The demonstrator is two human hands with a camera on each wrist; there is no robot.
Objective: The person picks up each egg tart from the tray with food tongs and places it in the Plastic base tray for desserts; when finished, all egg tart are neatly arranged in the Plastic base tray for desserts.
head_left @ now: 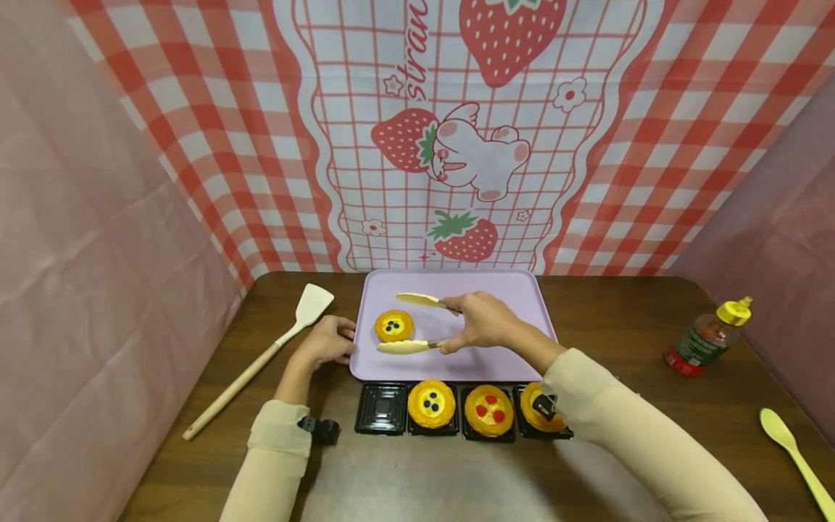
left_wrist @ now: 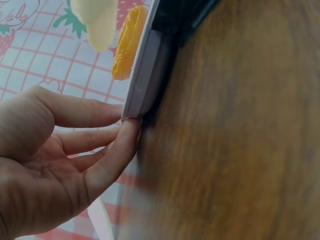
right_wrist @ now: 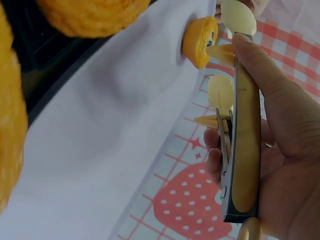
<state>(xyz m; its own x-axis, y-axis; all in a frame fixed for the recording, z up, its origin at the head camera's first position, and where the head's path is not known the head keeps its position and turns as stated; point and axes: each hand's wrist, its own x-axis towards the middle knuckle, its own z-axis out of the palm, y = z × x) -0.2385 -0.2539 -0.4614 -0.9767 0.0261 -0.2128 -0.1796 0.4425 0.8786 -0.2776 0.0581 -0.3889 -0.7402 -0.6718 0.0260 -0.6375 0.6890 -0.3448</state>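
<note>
My left hand (head_left: 331, 339) pinches the left edge of the lilac tray (head_left: 522, 297), thumb above and fingers at the underside in the left wrist view. My right hand (head_left: 483, 320), over the tray, grips a pair of tongs (right_wrist: 246, 135) with cream tips. The tong arms are spread apart, one tip beyond the blueberry-topped tart (head_left: 394, 326) and the other on its near side. That tart sits alone at the tray's left part.
A row of black containers stands before the tray: one bare container (head_left: 381, 409), a blueberry tart (head_left: 431, 404), a strawberry-topped tart (head_left: 489, 411) and one partly hidden tart (head_left: 536, 406). A spatula (head_left: 261, 362) lies left; a squeeze bottle (head_left: 704, 341) and yellow spoon (head_left: 796, 457) are right.
</note>
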